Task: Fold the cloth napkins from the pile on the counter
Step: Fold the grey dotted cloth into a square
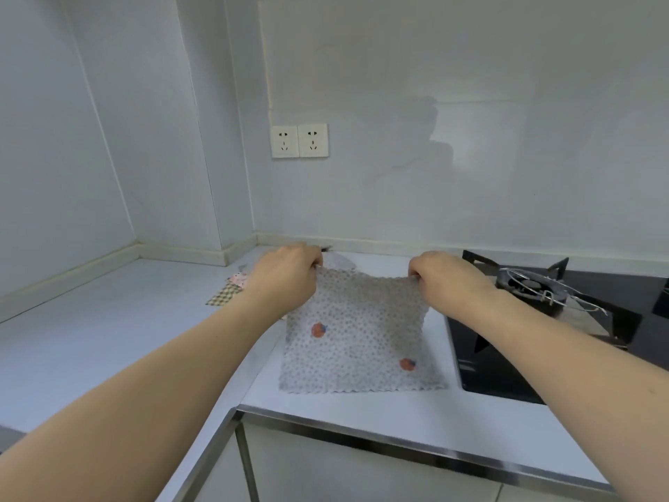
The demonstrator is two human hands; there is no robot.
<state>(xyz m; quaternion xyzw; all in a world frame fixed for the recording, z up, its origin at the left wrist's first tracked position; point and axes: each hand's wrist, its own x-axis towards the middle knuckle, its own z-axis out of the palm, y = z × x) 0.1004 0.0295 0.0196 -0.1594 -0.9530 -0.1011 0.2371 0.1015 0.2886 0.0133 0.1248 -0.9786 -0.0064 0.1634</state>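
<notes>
A grey dotted cloth napkin (358, 335) with two orange spots is held up at its far edge, while its near scalloped edge lies on the white counter (108, 338). My left hand (286, 273) pinches the far left corner. My right hand (449, 277) pinches the far right corner. Behind my left hand, parts of other napkins (228, 291) show, one checked and one pink; most of that pile is hidden by my hand and arm.
A black gas hob (543, 320) with a metal pan support lies right of the napkin. The counter's steel front edge (398, 443) runs below. Two wall sockets (299, 140) sit above. The counter turns a corner at the left.
</notes>
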